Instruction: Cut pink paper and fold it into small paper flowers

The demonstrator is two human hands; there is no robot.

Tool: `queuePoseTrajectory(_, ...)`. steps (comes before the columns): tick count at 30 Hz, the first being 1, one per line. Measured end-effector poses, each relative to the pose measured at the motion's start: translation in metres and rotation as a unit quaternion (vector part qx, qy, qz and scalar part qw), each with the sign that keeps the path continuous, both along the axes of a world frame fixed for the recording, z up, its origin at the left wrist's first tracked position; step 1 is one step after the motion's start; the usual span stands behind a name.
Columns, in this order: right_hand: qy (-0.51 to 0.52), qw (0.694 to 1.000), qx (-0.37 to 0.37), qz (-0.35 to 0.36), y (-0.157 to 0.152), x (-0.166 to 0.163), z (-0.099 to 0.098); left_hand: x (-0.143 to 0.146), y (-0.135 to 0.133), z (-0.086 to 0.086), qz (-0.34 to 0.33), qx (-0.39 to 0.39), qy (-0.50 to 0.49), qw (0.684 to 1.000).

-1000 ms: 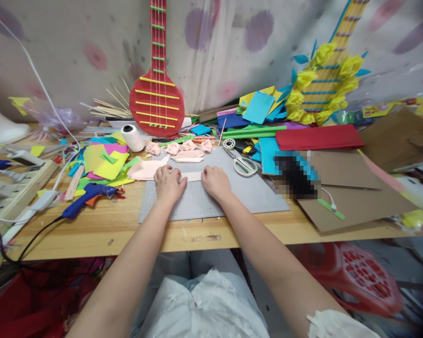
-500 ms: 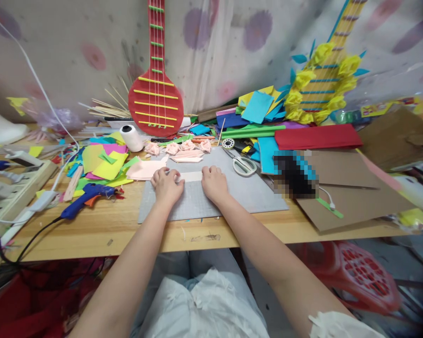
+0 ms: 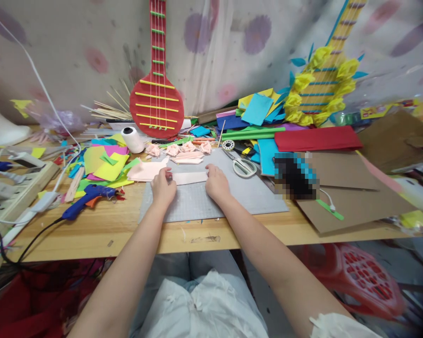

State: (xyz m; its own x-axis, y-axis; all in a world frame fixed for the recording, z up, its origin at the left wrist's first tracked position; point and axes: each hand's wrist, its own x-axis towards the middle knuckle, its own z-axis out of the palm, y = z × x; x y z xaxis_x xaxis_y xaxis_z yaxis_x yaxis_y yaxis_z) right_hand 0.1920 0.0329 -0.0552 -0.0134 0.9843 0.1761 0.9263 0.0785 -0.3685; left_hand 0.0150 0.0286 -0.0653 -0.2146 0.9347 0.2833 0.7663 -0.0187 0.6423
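A pale pink paper strip [image 3: 189, 178] stretches between my two hands over the grey cutting mat [image 3: 197, 202]. My left hand [image 3: 163, 186] pinches its left end, and my right hand [image 3: 216, 182] has its fingers closed on the right end. Just beyond the left hand lies a larger sheet of pale pink paper [image 3: 146, 171]. Folded pink paper pieces [image 3: 186, 158] and several pink paper roses [image 3: 188, 146] sit behind the strip. White-handled scissors [image 3: 244, 168] rest on the mat to the right.
A blue glue gun [image 3: 88, 199] lies at left, beside coloured paper scraps [image 3: 105, 164] and a power strip [image 3: 28, 197]. A thread spool [image 3: 132, 140] stands near a red paper instrument [image 3: 157, 105]. Brown cardboard [image 3: 352, 206] lies at right; a yellow flowered instrument [image 3: 317, 89] leans behind.
My hands have moved slightly apart, the left one rolling from spread fingers to a pinch. More of the pink paper strip shows between them.
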Motion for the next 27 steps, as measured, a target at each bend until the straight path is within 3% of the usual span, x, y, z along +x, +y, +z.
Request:
queuePoseTrajectory(5, 0.112, 0.993, 0.000, -0.029, 0.004, 0.003, -0.002, -0.003, 0.001, -0.004, -0.014, 0.009, -0.059, 0.998)
queuePoseTrajectory(12, 0.131, 0.991, 0.038, 0.009, 0.003, 0.002, -0.003, -0.001, -0.004, 0.004, -0.025, 0.030, -0.042, 0.998)
queuePoseTrajectory(16, 0.081, 0.989, 0.092, 0.086, 0.000, -0.001, 0.000, -0.001, -0.005, 0.004, -0.045, 0.061, -0.037, 0.996)
queuePoseTrajectory(21, 0.041, 0.971, 0.108, 0.210, -0.006, -0.007, 0.003, -0.001, -0.006, 0.004, -0.092, 0.055, -0.043, 0.993)
queuePoseTrajectory(24, 0.030, 0.964, 0.116, 0.236, -0.007, -0.009, 0.004, -0.001, -0.005, 0.003, -0.102, 0.058, -0.081, 0.990)
queuePoseTrajectory(27, 0.023, 0.964, 0.123, 0.235, -0.007, -0.009, 0.006, -0.001, -0.001, 0.001, -0.062, 0.032, -0.128, 0.989)
